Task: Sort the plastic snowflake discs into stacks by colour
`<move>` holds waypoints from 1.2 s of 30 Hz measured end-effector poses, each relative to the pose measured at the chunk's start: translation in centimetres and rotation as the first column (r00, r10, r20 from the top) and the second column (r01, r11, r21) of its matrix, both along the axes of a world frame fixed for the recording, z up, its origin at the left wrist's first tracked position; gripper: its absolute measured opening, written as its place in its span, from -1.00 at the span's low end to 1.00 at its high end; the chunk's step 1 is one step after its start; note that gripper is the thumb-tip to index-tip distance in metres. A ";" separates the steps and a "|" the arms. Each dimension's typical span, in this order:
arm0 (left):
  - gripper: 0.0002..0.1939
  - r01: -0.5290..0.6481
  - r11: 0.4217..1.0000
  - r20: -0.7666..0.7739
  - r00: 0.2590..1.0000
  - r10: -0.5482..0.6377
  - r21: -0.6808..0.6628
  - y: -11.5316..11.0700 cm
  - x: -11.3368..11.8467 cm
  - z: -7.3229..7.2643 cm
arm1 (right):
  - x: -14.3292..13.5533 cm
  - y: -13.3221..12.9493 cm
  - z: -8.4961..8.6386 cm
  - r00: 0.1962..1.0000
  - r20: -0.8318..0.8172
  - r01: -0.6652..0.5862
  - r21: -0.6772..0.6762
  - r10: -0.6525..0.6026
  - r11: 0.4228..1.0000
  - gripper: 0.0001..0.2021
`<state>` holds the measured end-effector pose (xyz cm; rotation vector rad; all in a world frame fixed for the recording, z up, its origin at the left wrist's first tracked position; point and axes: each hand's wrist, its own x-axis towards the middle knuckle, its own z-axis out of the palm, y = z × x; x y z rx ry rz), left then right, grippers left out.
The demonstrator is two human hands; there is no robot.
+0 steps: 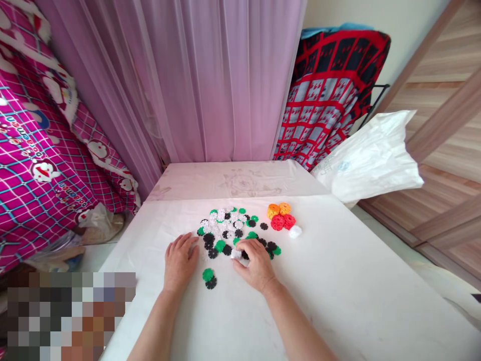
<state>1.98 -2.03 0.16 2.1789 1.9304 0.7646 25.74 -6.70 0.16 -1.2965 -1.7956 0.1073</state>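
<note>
A loose pile of small notched discs in white (222, 224), green (220, 246) and black (212, 253) lies on the white table. My right hand (255, 261) is at the pile's near right side, thumb and fingers closed round a small white stack of discs (236, 254). At the left edge of the pile, my left hand (182, 258) rests on the table with its fingers apart and nothing in it. A green disc (208, 275) and a black disc (211, 283) lie together between my hands, nearer to me.
Orange stacks (273, 210), red stacks (277, 222) and a white stack (295, 231) stand right of the pile. A white plastic bag (372, 160) is beyond the table's right edge. Purple curtains (225, 80) hang behind the table (323, 281).
</note>
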 end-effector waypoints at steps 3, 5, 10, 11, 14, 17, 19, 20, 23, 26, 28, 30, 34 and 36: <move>-0.67 0.001 1.000 0.013 1.000 -0.002 0.015 0.1 0.0 0.0 | 0.3 0.4 -0.4 0.992 -0.108 0.074 0.077 -0.066 0.994 -0.95; -0.69 0.000 1.000 0.029 1.000 -0.001 0.029 0.2 0.0 0.0 | 0.5 0.6 -0.7 0.981 -0.145 0.146 0.096 -0.131 0.985 -0.89; -0.75 0.094 0.995 0.043 0.994 -0.095 0.024 -0.2 -0.2 -0.3 | 0.7 0.6 -1.5 0.954 -0.197 0.240 0.052 -0.225 0.969 -0.81; -0.75 0.105 0.994 0.028 0.994 -0.105 0.020 -0.4 -0.2 -0.4 | 0.7 0.4 -1.6 0.947 -0.213 0.253 0.037 -0.239 0.967 -0.80; -0.65 0.113 0.994 -0.028 0.993 -0.113 0.007 -1.1 -0.2 -0.6 | 0.8 -0.5 -2.0 0.933 -0.253 0.264 -0.004 -0.257 0.964 -0.79; -0.63 0.108 0.993 -0.061 0.992 -0.110 -0.041 -1.4 0.0 -0.4 | 0.7 -1.5 -2.0 0.928 -0.277 0.245 -0.054 -0.250 0.968 -0.78; -0.64 0.095 0.993 -0.063 0.993 -0.099 -0.069 -1.3 0.2 -0.1 | 0.7 -2.0 -1.9 0.920 -0.292 0.246 -0.084 -0.260 0.966 -0.76; -0.64 0.089 0.993 -0.054 0.994 -0.093 -0.077 -1.3 0.3 0.0 | 0.6 -2.2 -1.8 0.915 -0.301 0.253 -0.094 -0.270 0.963 -0.76; -0.70 0.068 0.994 0.026 0.997 -0.066 -0.081 -1.3 0.9 0.3 | 0.6 -2.5 -1.6 0.902 -0.325 0.259 -0.116 -0.283 0.959 -0.74; -0.76 0.053 0.996 0.101 0.994 -0.046 -0.068 -1.5 1.3 0.5 | 0.6 -2.5 -1.5 0.897 -0.341 0.246 -0.149 -0.283 0.958 -0.72; -0.78 0.055 0.997 0.126 0.991 -0.047 -0.059 -1.7 1.3 0.5 | 0.6 -2.5 -1.5 0.890 -0.355 0.238 -0.168 -0.284 0.956 -0.71; -0.78 0.053 0.997 0.159 0.986 -0.044 -0.051 -1.9 1.2 0.5 | 0.6 -2.4 -1.5 0.884 -0.371 0.229 -0.186 -0.284 0.955 -0.70; -0.67 -0.007 0.999 0.244 0.970 0.014 -0.031 -2.5 1.0 0.4 | 0.6 -2.3 -1.6 0.869 -0.402 0.215 -0.224 -0.290 0.951 -0.69; -0.62 -0.009 1.000 0.279 0.960 0.013 -0.016 -2.7 1.7 0.6 | 0.6 -2.1 -1.8 0.857 -0.425 0.212 -0.225 -0.292 0.951 -0.68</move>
